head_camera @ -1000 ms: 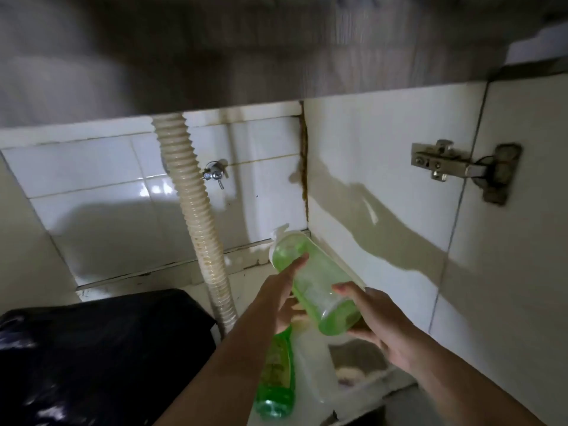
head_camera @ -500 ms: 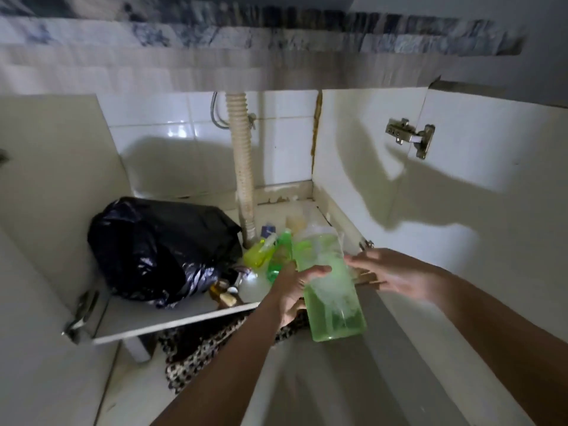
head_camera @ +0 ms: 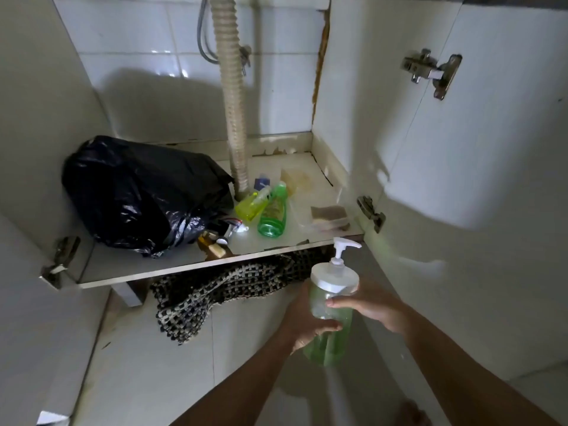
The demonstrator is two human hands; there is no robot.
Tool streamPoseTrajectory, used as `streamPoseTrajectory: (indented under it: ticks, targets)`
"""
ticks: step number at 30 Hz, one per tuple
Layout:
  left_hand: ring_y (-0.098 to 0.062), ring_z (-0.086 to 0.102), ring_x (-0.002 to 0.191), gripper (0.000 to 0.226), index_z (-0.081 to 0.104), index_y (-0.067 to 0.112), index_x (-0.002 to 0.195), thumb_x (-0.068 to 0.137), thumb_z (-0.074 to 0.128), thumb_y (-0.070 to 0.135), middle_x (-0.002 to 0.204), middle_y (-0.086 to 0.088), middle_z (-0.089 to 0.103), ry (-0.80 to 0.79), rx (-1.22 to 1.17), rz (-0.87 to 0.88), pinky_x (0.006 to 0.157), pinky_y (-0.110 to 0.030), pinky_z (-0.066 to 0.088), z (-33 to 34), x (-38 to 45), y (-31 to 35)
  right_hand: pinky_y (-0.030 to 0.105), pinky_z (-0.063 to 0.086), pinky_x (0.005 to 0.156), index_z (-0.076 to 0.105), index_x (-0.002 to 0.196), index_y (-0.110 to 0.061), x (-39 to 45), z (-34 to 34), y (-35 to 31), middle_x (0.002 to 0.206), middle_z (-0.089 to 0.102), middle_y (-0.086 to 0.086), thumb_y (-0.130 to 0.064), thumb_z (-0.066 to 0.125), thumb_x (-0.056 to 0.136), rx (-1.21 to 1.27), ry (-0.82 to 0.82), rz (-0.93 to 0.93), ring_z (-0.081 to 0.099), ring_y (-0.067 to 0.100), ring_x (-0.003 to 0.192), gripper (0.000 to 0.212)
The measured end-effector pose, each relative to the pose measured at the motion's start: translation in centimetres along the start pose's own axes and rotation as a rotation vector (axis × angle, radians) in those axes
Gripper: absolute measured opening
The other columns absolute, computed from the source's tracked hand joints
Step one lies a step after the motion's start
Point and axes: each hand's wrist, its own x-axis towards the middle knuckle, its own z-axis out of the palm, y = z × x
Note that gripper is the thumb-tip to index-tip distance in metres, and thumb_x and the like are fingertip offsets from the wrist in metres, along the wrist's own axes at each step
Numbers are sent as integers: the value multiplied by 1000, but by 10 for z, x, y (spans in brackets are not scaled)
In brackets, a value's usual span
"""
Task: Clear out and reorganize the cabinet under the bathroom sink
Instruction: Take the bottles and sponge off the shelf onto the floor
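Both hands hold a clear pump bottle (head_camera: pixel 330 342) of green liquid with a white cap and pump, upright, out in front of the open cabinet and above the floor tiles. My left hand (head_camera: pixel 302 321) wraps its left side and my right hand (head_camera: pixel 370 304) grips its right side. On the cabinet floor (head_camera: pixel 147 267) lie a black plastic bag (head_camera: pixel 138 192), a yellow spray bottle (head_camera: pixel 250 204), a green bottle (head_camera: pixel 273 215) on its side, a clear plastic box (head_camera: pixel 327 218) and some small bottles (head_camera: pixel 215 242) near the front edge.
A ribbed drain hose (head_camera: pixel 232 96) runs down into the cabinet floor at the back. The right door (head_camera: pixel 491 167) stands open with metal hinges (head_camera: pixel 431 70). A black-and-white woven mat (head_camera: pixel 215 292) lies on the floor under the cabinet's front edge.
The pump bottle has come out of the cabinet, been turned upright and lowered toward the floor on the right. My right hand has closed on it. The view has pulled back and tilted down.
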Motion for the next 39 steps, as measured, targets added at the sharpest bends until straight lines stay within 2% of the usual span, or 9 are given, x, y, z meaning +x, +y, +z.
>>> streamPoseTrajectory:
  ticks: [5,11,15,18,22,26,30,34,39]
  targets:
    - [-6,63,103,84,40,37,125,65,80,-5,118,6,62,-13,50,-44,75,-15,53,7,40,-36,27,48,81,62,105,-30,43,3,42,96,68,-7,-36,86,52,-29,55,-29,63,12,94,59]
    - [3,61,66,71,40,23,135,81,55,-20,108,2,59,-93,6,-238,54,-17,47,2,90,-60,12,44,70,46,106,-35,83,6,64,94,59,-18,-26,85,58,-85,130,-66,59,4,88,63]
    - [-6,62,97,89,31,27,147,73,54,-16,130,-4,55,-119,137,-204,81,-31,55,0,117,-68,16,39,67,55,97,-30,107,6,75,87,59,-12,-34,74,59,-88,236,-66,60,12,86,42]
    - [-18,56,120,96,28,40,146,66,54,-7,139,1,53,-150,219,-190,96,-46,51,2,131,-84,24,42,82,57,117,-21,117,8,85,105,63,-5,-29,76,68,-64,242,-31,61,17,102,52]
    - [-25,52,124,83,31,27,145,77,49,-17,141,-5,48,-188,134,-246,87,-25,55,4,115,-66,24,40,80,40,134,-14,117,8,91,123,58,7,-18,80,71,-117,159,174,58,23,112,75]
    - [-10,43,122,79,28,18,146,82,32,-27,139,-2,46,-209,82,-236,72,-3,47,8,105,-56,23,36,78,30,140,-13,109,11,89,127,56,10,-23,78,74,-182,126,249,53,19,97,82]
    - [-14,48,121,69,35,18,141,86,35,-24,133,1,48,-199,166,-184,79,-7,47,8,96,-33,26,39,76,40,132,-8,93,7,67,117,57,13,-28,71,80,-371,42,317,52,22,92,64]
    - [-25,43,132,57,29,15,148,95,48,4,149,-7,37,-96,438,-222,107,-35,40,-10,94,-8,21,44,54,52,111,-12,65,-13,22,82,64,4,-27,58,86,-616,-169,351,58,13,61,30]
    - [-22,66,89,27,65,9,113,91,50,8,113,-12,68,204,403,-18,71,-17,49,-49,100,38,17,45,51,56,80,-8,55,-31,-59,74,67,3,-20,53,93,-505,-219,250,59,9,53,18]
